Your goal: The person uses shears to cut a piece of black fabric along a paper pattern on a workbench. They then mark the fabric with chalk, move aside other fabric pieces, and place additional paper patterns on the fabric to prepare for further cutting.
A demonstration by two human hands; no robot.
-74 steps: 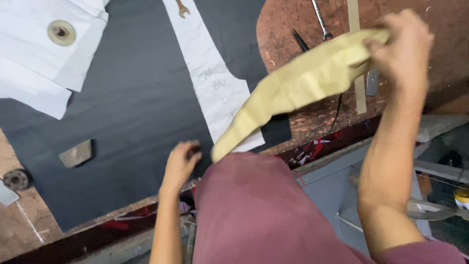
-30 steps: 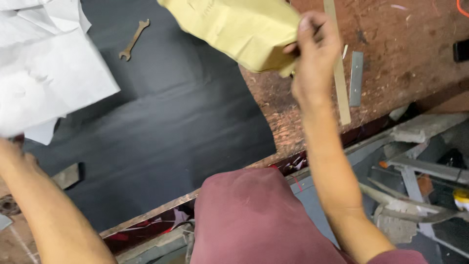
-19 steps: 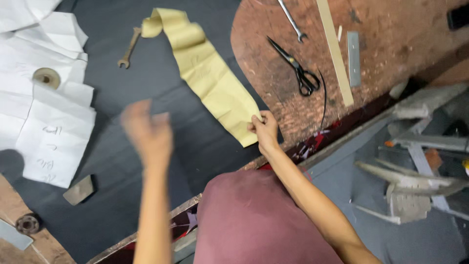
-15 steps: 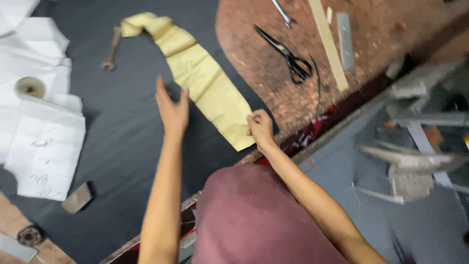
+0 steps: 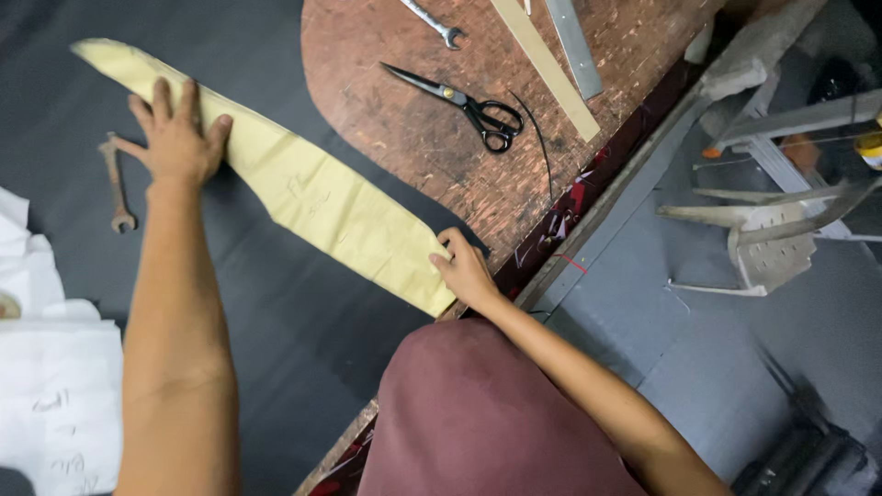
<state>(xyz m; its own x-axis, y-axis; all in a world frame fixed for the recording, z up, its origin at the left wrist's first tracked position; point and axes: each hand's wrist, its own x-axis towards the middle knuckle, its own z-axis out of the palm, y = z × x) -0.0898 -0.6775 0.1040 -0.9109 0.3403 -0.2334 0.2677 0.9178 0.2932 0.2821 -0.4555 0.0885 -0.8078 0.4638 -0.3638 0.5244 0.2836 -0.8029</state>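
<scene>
A long yellow paper pattern piece lies flat and diagonal on black fabric spread over the worktable. My left hand presses palm-down with spread fingers on the strip's far part. My right hand pinches the strip's near end at the table's front edge. A rusty wrench lies on the fabric just left of my left hand.
Black-handled scissors, a second wrench, a wooden ruler and a metal bar lie on the bare brown tabletop. White paper pieces sit at the left. A grey frame stands on the floor at the right.
The yellow strip, crumpled at its far end before, now lies stretched flat. My left hand has come down onto it. My right hand still holds the near end.
</scene>
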